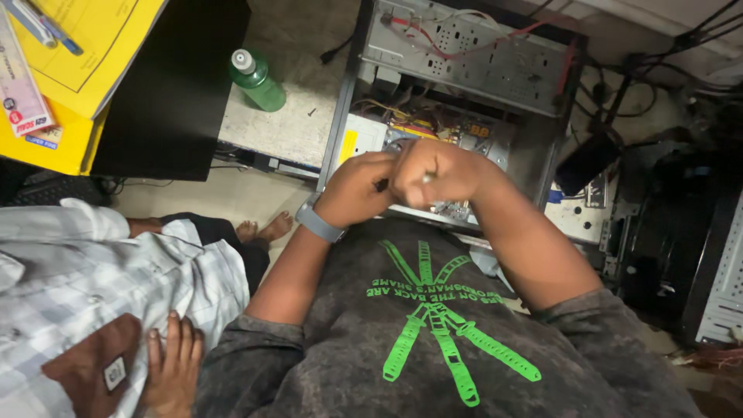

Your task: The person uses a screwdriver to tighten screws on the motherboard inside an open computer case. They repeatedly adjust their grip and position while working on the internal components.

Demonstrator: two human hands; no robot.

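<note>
Right hand (435, 172) fisted around a small silvery metal piece (425, 178), only its tip showing. Left hand (357, 188), grey watch band (317, 223) at wrist, curled shut against it; contents hidden. Both hang over open grey metal computer case (534, 147). Green plastic bottle (257, 80) lies well apart, upper left.

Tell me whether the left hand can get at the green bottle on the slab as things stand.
Probably yes: the left hand is closed by the right hand, but nothing stands between it and the green bottle, though it looks a stretch.
</note>
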